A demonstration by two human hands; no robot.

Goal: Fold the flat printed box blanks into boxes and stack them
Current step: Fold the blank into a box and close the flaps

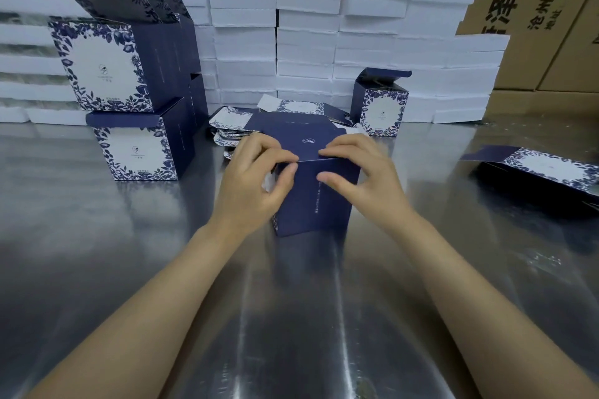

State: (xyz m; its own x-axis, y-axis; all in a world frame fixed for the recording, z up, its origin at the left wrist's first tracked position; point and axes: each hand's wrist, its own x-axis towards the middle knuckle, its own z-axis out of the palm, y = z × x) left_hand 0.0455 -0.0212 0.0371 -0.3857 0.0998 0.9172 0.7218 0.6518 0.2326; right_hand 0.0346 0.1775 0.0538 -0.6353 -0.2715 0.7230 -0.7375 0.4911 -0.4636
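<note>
Navy box (314, 201) stood upright mid-bench (97, 236), just before the blank pile (233, 131); left hand (256, 178) & right hand (353, 175) had fingers (340, 149) clamped on its lid crease. Best approach, prob.: even pressure along fold, flap squared w/ walls before tucking.

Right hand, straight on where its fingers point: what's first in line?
The right hand points toward the person's left along the top fold of the box it pinches. First met: the left hand, pinching the same fold, apparently at equal depth.
</note>
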